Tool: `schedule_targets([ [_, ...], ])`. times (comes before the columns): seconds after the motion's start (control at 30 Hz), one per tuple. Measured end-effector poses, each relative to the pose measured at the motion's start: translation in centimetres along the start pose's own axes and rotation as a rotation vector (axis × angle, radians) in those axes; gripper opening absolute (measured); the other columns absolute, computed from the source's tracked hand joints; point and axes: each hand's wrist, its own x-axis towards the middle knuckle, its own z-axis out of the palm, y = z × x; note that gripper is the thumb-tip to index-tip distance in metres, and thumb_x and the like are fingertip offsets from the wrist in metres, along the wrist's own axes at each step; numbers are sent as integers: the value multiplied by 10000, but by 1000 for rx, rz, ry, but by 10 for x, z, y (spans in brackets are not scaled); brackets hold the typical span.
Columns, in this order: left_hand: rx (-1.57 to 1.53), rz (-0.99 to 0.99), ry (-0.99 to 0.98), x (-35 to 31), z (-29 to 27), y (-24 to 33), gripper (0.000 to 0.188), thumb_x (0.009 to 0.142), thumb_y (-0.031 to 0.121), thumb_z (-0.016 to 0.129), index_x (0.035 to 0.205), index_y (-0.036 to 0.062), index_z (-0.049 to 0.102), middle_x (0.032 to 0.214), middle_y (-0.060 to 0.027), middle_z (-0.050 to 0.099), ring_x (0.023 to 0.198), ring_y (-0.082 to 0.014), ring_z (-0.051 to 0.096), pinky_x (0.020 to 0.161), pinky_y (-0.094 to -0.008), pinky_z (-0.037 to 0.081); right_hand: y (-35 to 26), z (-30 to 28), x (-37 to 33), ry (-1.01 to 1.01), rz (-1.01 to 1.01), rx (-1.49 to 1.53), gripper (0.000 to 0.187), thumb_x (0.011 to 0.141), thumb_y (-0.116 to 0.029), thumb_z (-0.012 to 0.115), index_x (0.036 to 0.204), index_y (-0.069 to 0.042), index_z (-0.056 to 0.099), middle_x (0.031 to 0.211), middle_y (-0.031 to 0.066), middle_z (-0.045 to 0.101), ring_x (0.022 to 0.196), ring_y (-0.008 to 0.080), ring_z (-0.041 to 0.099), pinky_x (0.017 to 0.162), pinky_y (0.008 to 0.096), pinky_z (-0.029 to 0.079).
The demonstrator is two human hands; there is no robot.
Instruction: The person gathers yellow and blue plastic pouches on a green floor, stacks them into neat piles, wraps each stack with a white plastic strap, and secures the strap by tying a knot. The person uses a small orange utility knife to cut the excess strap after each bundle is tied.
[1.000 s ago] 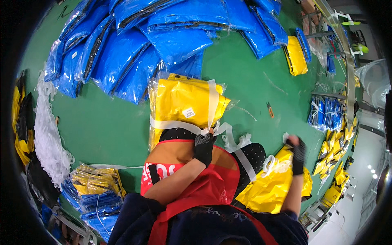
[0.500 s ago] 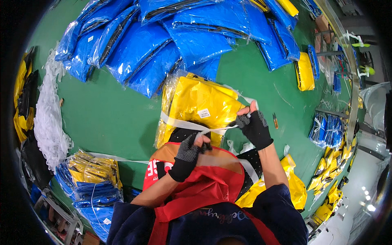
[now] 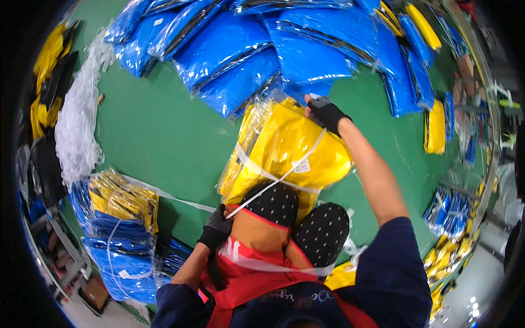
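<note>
"One white strap: where's it gripped?"
"Left hand closed on it near the knee, right hand curled round it farther out."
"And the yellow bundle?"
"Beneath it, on the green floor."

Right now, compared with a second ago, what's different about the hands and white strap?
The right hand, out to the right earlier, has crossed to the far edge of the yellow bundle. The left hand has shifted left to its near corner, gripping the white strap, now stretched diagonally across it. The plastic-wrapped blue packages beyond lie as before.
</note>
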Motion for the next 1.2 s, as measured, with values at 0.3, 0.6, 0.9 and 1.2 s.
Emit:
schedule_targets([
  [0.3, 213, -597, -259, -12, 31, -27, 418, 757, 375, 591, 982, 24, 606, 971, -204, 610, 934, -304, 578, 778, -373, 443, 47, 12, 15, 397, -384, -414, 567, 912, -466, 322, 607, -53, 564, 568, 110, 560, 524, 230, 552, 523, 368, 408],
  [0.6, 177, -406, -298, 24, 51, -24, 410, 793, 363, 532, 1098, 91, 573, 1118, -154, 560, 997, -280, 540, 831, -344, 418, 46, 21, 53, 310, -158, -905, 376, 917, -309, 300, 999, -59, 569, 731, 202, 601, 654, 357, 577, 583, 470, 430],
  [0.9, 27, -532, -190, 61, 53, -39, 380, 789, 341, 532, 1075, 96, 580, 1079, -152, 567, 938, -283, 545, 783, -361, 425, 127, 19, 134, 159, -620, -1145, 377, 883, -290, 360, 1172, -72, 464, 1094, 265, 514, 1022, 441, 463, 909, 475, 349],
  [1.2, -117, -406, -6, 24, 83, -85, 350, 784, 319, 531, 1053, 101, 586, 1041, -149, 574, 880, -287, 551, 735, -379, 432, 163, 4, 174, -2, -189, -586, 476, 892, -422, 360, 820, -9, 584, 850, 210, 597, 805, 347, 574, 730, 405, 430],
])
